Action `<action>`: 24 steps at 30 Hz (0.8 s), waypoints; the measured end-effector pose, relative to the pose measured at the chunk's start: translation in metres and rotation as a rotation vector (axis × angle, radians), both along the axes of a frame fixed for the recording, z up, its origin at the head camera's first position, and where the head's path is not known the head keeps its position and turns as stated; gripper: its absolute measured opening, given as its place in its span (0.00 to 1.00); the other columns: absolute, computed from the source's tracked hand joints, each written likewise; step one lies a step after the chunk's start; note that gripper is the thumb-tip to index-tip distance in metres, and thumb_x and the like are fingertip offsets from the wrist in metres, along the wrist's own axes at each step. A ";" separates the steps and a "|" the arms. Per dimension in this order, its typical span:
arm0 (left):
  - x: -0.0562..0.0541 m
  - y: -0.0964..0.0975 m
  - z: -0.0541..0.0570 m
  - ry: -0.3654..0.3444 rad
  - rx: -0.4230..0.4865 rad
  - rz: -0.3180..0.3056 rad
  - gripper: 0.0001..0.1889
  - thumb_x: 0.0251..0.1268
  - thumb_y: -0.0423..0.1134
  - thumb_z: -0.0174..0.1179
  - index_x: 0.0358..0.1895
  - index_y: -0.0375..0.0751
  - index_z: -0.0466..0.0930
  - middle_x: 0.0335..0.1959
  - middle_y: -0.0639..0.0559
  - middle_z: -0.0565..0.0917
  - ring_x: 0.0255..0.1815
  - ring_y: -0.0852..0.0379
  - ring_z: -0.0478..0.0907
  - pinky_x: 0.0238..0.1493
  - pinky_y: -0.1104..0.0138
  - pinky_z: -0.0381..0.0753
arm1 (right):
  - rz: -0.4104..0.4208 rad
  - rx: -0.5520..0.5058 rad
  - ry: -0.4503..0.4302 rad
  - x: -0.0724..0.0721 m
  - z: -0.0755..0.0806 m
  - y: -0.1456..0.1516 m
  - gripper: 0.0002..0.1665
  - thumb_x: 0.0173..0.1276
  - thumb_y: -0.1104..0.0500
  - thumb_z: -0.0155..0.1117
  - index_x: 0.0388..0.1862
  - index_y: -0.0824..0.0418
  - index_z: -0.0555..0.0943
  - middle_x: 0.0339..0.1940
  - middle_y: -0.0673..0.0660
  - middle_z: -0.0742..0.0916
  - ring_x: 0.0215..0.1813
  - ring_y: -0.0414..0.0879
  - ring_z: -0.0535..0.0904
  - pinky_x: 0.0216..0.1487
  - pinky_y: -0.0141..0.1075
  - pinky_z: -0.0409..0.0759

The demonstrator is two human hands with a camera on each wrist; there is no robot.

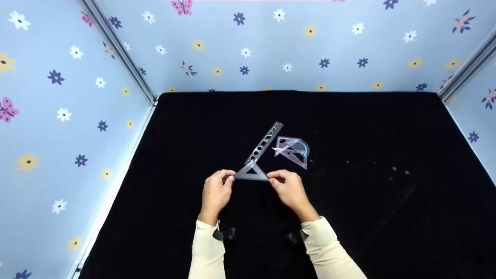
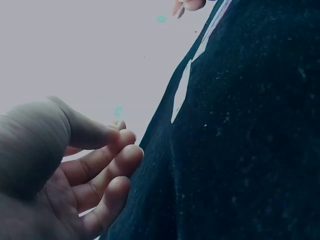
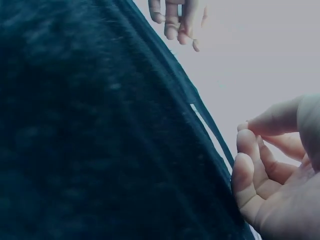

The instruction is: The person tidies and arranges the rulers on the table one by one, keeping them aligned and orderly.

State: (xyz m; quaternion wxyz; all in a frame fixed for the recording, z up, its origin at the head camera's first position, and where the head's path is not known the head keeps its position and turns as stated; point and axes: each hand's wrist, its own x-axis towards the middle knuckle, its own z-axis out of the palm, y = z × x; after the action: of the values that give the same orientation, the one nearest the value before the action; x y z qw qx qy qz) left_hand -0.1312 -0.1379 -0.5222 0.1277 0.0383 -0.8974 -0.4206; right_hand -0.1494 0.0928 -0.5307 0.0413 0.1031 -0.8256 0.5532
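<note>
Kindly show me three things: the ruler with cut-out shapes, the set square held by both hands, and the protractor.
Ruler (image 1: 266, 140), head view: solid plastic between two openings, near the middle.
Held set square (image 1: 251, 176), head view: strip below its triangular opening.
Protractor (image 1: 305, 146), head view: curved rim.

In the head view, the left hand (image 1: 216, 192) pointed toward one o'clock, thumb and forefinger pinching. At its three o'clock, the right hand (image 1: 288, 190) pinched likewise, the right forearm (image 1: 329, 246) angling toward eleven o'clock.
</note>
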 end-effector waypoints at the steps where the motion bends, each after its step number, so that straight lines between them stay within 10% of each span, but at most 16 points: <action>1: 0.000 0.000 0.001 -0.002 -0.026 0.001 0.08 0.63 0.33 0.64 0.41 0.48 0.89 0.34 0.58 0.86 0.34 0.60 0.82 0.40 0.57 0.79 | 0.000 0.005 0.005 0.001 0.000 0.000 0.09 0.62 0.70 0.68 0.39 0.62 0.89 0.38 0.53 0.89 0.40 0.44 0.83 0.44 0.36 0.81; 24: 0.002 -0.006 0.001 -0.128 -0.039 -0.078 0.07 0.66 0.36 0.64 0.42 0.49 0.89 0.29 0.61 0.86 0.34 0.61 0.82 0.41 0.54 0.78 | 0.034 -0.005 -0.045 0.003 -0.005 -0.001 0.09 0.64 0.70 0.67 0.41 0.64 0.89 0.31 0.54 0.89 0.28 0.42 0.85 0.35 0.33 0.82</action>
State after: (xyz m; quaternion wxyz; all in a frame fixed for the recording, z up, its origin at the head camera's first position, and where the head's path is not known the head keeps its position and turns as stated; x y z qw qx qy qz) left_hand -0.1289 -0.1439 -0.5215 0.0544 0.0274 -0.9126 -0.4043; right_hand -0.1462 0.0913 -0.5356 0.0136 0.1047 -0.8232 0.5579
